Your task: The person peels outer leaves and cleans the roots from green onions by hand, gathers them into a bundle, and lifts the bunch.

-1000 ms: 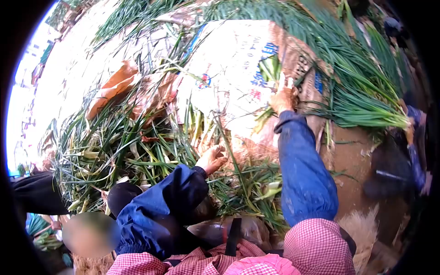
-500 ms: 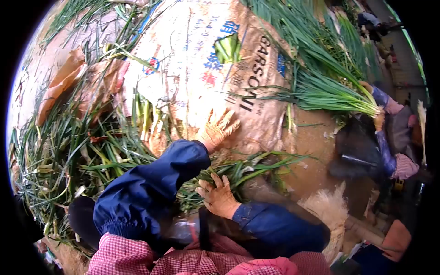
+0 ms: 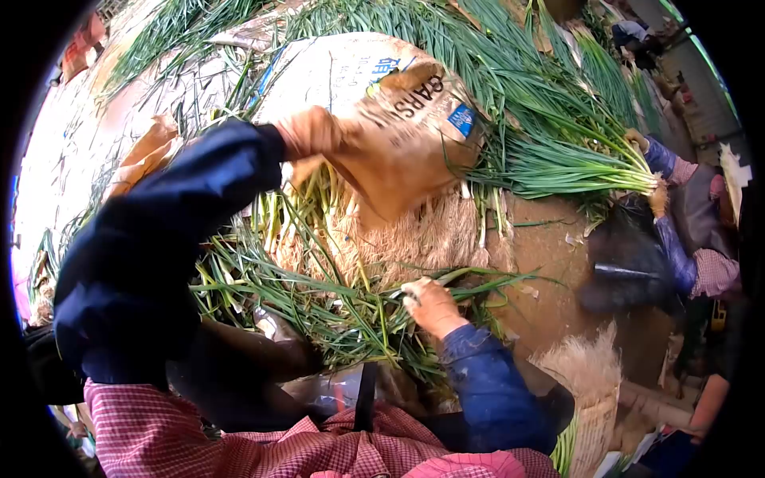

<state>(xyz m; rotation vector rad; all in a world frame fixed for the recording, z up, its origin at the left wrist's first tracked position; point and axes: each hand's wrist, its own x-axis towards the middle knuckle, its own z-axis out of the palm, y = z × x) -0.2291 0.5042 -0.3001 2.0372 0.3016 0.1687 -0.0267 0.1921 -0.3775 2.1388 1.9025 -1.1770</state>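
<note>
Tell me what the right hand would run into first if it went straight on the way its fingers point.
The right hand points leftward, so it would probably meet the loose green leaves just past its fingertips first; depth is unclear, and it may already touch them.

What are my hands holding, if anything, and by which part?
Your left hand holds the tan woven sack with black lettering by its near edge. Whether your right hand grips anything is unclear.
</note>
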